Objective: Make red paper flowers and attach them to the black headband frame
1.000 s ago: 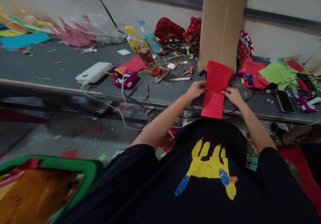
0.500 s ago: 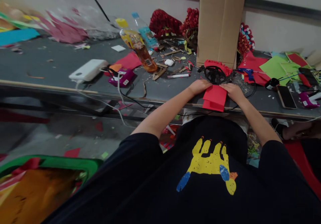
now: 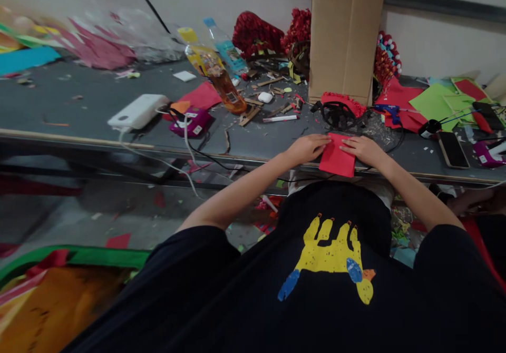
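Folded over since the earlier frames, the red paper, which was seen upright and at full length one second ago, is now found doubled into a short panel lying at the near edge of the dark table. Its upper left corner is covered by the left hand, whose fingers are extended and set close together. Its upper right part is covered by the right hand, whose fingers are laid across the surface, pointing towards the other hand. The hands are held apart, with red surface exposed between them; whether the paper is pinched from beneath by either thumb cannot be told. Just beyond the paper, a black strapped object is noted in front of a red fringed piece, at the foot of an upright cardboard panel. To the left, a white marker is seen lying near wood scraps, and a bottle with a yellow cap is seen tilted. To the right, a blue glue gun is noted beside red sheets, and a phone is placed nearer the edge.
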A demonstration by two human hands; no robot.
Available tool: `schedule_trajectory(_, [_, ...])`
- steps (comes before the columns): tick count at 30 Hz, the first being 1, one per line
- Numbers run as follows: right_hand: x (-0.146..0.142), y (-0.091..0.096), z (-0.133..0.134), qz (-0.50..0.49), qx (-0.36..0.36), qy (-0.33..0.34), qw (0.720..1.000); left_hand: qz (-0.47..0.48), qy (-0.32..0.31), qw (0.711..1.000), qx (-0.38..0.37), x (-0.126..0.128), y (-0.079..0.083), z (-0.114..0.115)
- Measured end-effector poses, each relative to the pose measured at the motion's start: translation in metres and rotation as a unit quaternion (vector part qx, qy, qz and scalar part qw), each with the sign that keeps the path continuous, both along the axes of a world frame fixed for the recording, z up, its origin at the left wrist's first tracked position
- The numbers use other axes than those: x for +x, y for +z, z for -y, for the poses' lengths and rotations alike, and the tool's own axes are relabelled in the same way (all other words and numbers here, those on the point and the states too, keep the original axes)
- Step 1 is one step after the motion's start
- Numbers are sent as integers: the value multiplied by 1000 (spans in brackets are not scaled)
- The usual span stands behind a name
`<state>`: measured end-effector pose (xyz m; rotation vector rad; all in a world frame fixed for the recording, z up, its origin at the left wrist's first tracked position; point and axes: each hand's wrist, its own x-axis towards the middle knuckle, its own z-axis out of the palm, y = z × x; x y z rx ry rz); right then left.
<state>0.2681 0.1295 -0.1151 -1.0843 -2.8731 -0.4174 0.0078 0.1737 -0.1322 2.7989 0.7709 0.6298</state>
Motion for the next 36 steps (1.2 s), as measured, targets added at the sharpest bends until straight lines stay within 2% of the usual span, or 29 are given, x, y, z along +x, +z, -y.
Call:
schedule_trajectory(5, [1,0,0,9,-12,-3,1000,15,-106,994,-18,-14,-3,37])
schedule_trajectory(8, [2,-1,-1,13,-15,-9,1000,24,-112,993,-7,-17,-8,43])
schedule_trajectory(14, [5,-8,-9,10,-14,-27,999,18,-98,995,29,-14,-15,38])
schedule_trajectory(25, [18,-13,-30,-24,-8,-56,998,6,-20,997,77,3,-5,23])
schedule_trajectory(31, [20,3,-24,-66,10,-57,996,-23,-53,992,108,-6,-1,25])
schedule_trajectory(36, [20,27,0,-23,40,-77,996,-8,-28,996,85,-11,-7,11])
